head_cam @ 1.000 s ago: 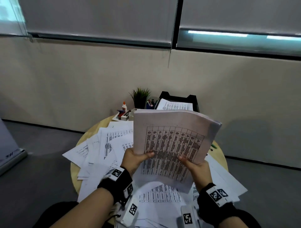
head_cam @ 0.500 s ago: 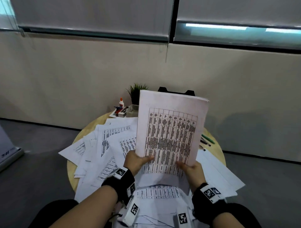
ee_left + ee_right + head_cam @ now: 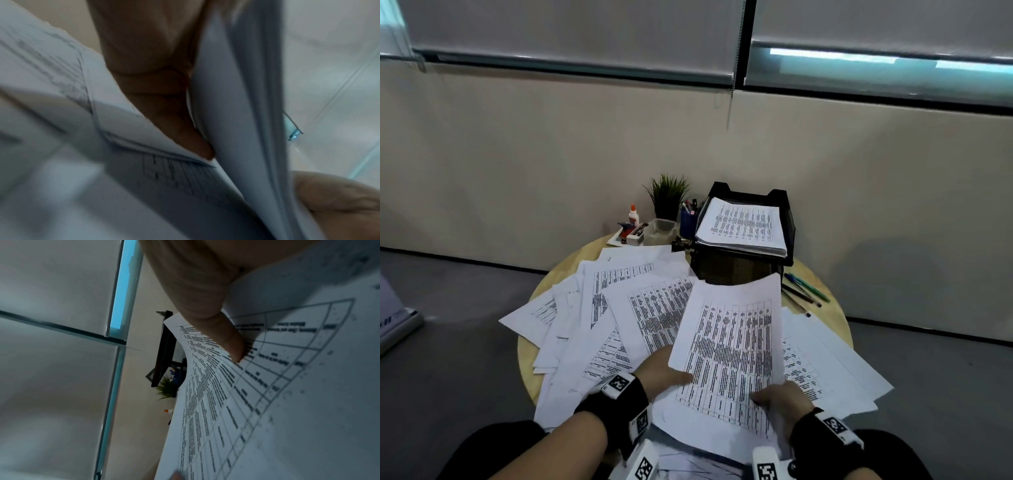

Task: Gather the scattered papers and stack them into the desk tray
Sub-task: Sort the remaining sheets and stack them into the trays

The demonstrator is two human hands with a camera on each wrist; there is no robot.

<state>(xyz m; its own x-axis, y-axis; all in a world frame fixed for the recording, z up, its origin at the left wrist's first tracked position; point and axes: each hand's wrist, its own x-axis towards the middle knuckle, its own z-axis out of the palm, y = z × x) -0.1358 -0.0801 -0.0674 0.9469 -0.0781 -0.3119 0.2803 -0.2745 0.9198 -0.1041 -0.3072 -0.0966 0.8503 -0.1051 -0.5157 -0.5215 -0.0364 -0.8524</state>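
Note:
A sheaf of printed sheets lies low over the table, held at its near edge by both hands. My left hand grips its left corner, thumb on top; in the left wrist view the fingers lie under the paper edge. My right hand pinches the right corner, and its thumb presses on the printed table. Several loose papers are spread over the round wooden table. The black desk tray stands at the back with a paper stack in its top tier.
A small plant, a glue bottle, a blue pen cup, a clear box and a stapler crowd the table's back left. Pens lie right of the tray. A wall stands just behind.
The sheaf stood upright in front of the tray a second ago; both hands have lowered and tilted it forward, so it now lies low and the tray shows again.

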